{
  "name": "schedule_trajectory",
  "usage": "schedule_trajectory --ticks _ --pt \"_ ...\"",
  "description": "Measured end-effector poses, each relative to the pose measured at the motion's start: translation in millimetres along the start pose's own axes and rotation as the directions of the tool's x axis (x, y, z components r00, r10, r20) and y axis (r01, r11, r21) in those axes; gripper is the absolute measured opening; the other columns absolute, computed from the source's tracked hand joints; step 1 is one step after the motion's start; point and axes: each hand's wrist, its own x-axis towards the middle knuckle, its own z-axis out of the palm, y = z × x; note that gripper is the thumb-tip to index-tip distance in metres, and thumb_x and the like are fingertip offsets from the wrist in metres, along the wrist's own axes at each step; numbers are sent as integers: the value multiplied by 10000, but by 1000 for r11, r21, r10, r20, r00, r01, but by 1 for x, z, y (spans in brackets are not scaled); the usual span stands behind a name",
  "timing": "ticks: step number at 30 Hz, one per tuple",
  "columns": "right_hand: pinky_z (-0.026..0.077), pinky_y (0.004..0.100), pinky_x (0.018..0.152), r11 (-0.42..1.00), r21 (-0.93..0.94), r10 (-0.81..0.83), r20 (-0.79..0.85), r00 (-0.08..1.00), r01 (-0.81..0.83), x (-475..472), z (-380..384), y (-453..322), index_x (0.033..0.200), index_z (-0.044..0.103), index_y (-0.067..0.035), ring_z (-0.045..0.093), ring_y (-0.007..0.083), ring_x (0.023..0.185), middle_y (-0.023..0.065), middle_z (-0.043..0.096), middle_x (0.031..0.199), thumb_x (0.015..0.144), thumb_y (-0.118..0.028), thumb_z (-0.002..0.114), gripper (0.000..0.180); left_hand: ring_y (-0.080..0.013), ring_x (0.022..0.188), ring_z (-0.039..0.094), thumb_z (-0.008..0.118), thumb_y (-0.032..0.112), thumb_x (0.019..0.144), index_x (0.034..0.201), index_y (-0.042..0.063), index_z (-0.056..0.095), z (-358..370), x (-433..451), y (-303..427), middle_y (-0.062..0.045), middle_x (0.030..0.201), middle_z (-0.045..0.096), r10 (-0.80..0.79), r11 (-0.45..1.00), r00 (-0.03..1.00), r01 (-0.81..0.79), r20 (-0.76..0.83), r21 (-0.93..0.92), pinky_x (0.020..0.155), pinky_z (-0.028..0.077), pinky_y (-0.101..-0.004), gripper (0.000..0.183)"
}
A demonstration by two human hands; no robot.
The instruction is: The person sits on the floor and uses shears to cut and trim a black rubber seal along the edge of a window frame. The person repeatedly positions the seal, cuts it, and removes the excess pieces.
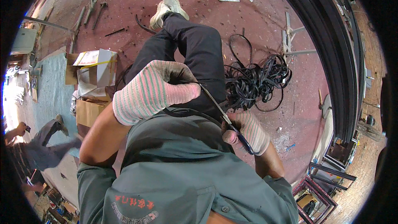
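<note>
My left hand, in a pink-and-green striped knit glove, pinches a thin black strip between thumb and fingers above my lap. My right hand, gloved alike, grips the dark handle of a pair of scissors. Their long metal blades point up and left, the tips beside my left thumb at the strip. A length of the black strip also lies across my lap below the left hand. Right of my knee, a tangled heap of black rubber-like strips rests on the red floor. Whether the strip lies between the blades cannot be told.
Cardboard boxes stand at the left, near another person. Long black profiles run along the right, by a metal stand. A hammer lies at the upper left. Framed pieces stand at the lower right.
</note>
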Motion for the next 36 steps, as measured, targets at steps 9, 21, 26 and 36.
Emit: schedule_trajectory --ticks 9,21,26,36 --pt "493 431 627 1000 -24 -22 -53 998 21 1 3 -2 971 710 25 666 384 684 205 636 707 833 -764 666 802 -37 746 579 809 218 889 936 26 751 -3 0 8 42 808 664 -22 996 1000 21 9 91 687 492 -220 207" --pt "482 373 632 982 -103 -167 -97 981 157 2 3 4 827 669 -8 620 212 660 110 616 713 891 -591 732 590 -45 758 604 814 235 890 947 20 758 -5 -1 17 27 814 687 -55 995 998 51 36 88 686 498 -222 229" --pt "479 372 630 990 -60 -132 -74 989 127 3 1 3 833 663 -5 614 208 659 108 602 704 885 -645 719 644 -42 743 589 812 243 892 945 27 760 -6 2 16 31 811 682 -35 994 999 31 36 109 670 483 -220 228" --pt "473 445 614 980 18 -196 -132 972 200 6 8 9 948 695 6 645 401 664 201 605 671 869 -728 639 740 -29 627 511 777 295 858 904 47 750 -4 4 16 50 717 623 -16 989 1000 17 -6 144 548 375 -202 254"
